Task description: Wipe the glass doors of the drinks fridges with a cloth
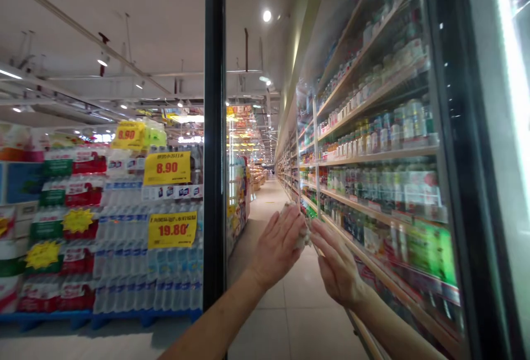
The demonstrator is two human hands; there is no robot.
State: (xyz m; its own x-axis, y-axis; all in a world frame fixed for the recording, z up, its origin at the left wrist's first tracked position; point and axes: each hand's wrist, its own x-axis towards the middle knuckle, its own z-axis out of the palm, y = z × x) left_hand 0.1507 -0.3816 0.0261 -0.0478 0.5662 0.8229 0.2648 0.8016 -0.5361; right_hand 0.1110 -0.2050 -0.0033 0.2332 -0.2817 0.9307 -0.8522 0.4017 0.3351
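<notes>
Both my hands are raised in front of a glass fridge door (pixel 265 128). My left hand (pixel 278 247) lies over a small crumpled pale cloth (pixel 305 234), fingers together, pressing it against the glass. My right hand (pixel 337 269) is just to the right, fingers stretched out, and its fingertips touch the cloth's edge. The door's black frame (pixel 215 144) stands upright to the left of my hands.
Fridge shelves (pixel 381 155) packed with bottled drinks run along the right. Stacked water-bottle packs (pixel 136 255) with yellow price signs (pixel 167 168) stand at the left on blue pallets. A long tiled aisle (pixel 271 200) leads away between them.
</notes>
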